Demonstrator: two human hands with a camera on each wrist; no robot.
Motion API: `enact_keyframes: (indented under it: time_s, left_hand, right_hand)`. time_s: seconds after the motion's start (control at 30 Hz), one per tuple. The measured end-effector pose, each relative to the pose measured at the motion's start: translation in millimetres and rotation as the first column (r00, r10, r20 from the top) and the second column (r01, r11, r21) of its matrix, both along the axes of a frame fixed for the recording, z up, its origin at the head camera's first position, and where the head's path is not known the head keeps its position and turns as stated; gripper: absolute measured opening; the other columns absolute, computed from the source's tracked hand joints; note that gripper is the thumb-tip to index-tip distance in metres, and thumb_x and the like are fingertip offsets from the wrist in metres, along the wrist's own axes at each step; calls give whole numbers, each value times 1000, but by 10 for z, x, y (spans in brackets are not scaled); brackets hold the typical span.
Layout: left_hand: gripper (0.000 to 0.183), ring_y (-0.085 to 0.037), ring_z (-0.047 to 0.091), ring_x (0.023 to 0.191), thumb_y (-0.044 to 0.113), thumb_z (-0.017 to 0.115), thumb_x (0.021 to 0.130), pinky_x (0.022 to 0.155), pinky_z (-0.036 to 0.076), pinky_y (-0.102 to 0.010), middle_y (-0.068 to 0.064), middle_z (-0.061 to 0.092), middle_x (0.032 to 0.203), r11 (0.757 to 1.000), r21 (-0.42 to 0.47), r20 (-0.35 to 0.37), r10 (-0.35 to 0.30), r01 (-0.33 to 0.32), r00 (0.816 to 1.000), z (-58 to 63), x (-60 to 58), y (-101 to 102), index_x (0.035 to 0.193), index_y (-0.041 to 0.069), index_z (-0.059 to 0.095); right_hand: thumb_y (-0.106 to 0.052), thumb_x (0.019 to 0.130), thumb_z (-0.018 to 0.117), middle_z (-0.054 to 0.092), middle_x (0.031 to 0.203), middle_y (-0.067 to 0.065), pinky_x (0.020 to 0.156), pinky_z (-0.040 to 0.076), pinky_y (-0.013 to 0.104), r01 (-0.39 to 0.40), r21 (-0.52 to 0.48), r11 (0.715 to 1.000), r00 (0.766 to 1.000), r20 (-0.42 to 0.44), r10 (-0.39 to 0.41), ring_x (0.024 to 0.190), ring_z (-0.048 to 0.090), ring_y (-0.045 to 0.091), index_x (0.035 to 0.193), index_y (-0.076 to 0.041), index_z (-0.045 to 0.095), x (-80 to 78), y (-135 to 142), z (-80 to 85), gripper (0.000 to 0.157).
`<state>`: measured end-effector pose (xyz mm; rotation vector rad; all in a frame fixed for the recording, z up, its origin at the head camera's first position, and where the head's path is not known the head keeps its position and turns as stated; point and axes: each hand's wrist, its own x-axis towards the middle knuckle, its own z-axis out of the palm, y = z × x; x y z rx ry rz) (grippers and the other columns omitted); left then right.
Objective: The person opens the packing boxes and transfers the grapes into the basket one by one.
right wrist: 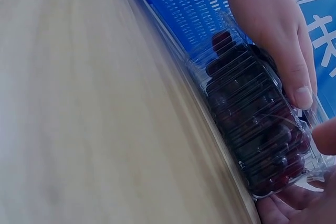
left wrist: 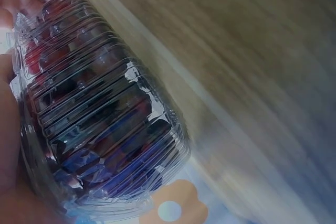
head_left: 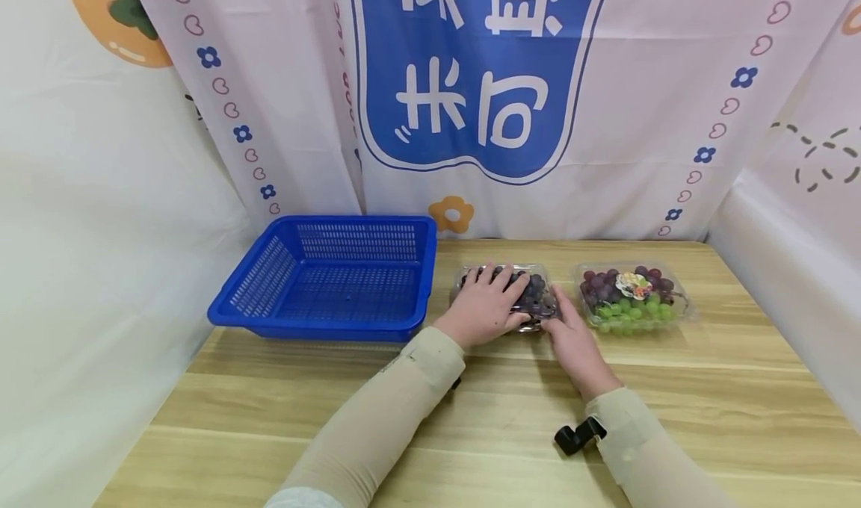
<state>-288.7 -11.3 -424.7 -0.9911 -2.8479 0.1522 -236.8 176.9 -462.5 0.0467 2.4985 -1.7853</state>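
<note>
A clear plastic box of dark grapes [head_left: 534,293] lies on the table in the middle of the head view. Across its lid rests my left hand [head_left: 482,306], fingers spread and fairly straight. My right hand [head_left: 577,347] grips the box's right end; in the right wrist view its thumb [right wrist: 326,136] is above the rim and its fingers [right wrist: 270,211] are below. The ribbed side of the box [left wrist: 100,103] fills much of the left wrist view, with dark and reddish grapes behind the plastic. My left palm hides part of the lid.
To the left stands a blue plastic basket [head_left: 329,324] with slotted walls. A second clear box [head_left: 634,299] at the right holds red and green grapes under a round sticker. Behind the wooden table [head_left: 498,433] hangs a printed cloth [head_left: 296,119].
</note>
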Motion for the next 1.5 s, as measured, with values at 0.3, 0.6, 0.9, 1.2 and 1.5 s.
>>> enact_keyframes:
  time_s: [0.3, 0.6, 0.9, 1.2, 1.5]
  left_hand:
    - [67, -40, 29, 147, 60, 34, 105, 114, 29, -60, -9, 32, 163, 1000, 3, -29, -1, 1, 1000, -31, -11, 1, 162, 25, 30]
    - [67, -40, 30, 147, 61, 28, 105, 115, 28, -59, -8, 32, 163, 1000, -12, -35, -1, 1, 999, -33, -31, -4, 162, 26, 28]
    - [67, -39, 29, 147, 61, 26, 105, 115, 28, -60, -8, 31, 163, 1000, -30, -36, 3, -4, 999, -29, -11, 10, 162, 25, 27]
    - [63, -39, 34, 145, 58, 25, 107, 115, 29, -58, -7, 36, 161, 1000, 21, -27, 9, -8, 1000, 21, -10, 24, 160, 25, 33]
    - [68, -38, 35, 145, 63, 32, 104, 114, 31, -59, -9, 37, 160, 999, 38, -28, 1, 0, 1000, 49, 27, -10, 160, 24, 33]
  right_hand:
    - [-24, 101, 54, 21, 165, 16, 118, 21, 57, 27, 17, 1000, 999, -19, -26, 148, 25, 37, 164, -26, 15, 1, 11, -42, 75]
    - [-28, 101, 57, 24, 164, 17, 116, 25, 58, 10, 9, 1000, 999, -42, -10, 145, 31, 38, 164, -26, 15, -9, 28, -62, 76]
    - [-42, 98, 65, 22, 164, 19, 116, 22, 61, -2, 82, 997, 998, -65, 7, 147, 25, 41, 165, -23, 10, -14, 28, -101, 88]
    - [-15, 101, 49, 26, 163, 19, 119, 16, 59, 21, 49, 999, 996, -93, -16, 149, 22, 39, 161, -15, 29, -35, 11, -44, 62]
    - [-15, 104, 43, 35, 158, 18, 118, 20, 57, 9, 103, 995, 987, -163, 8, 147, 28, 37, 152, -12, 46, -31, 25, -118, 48]
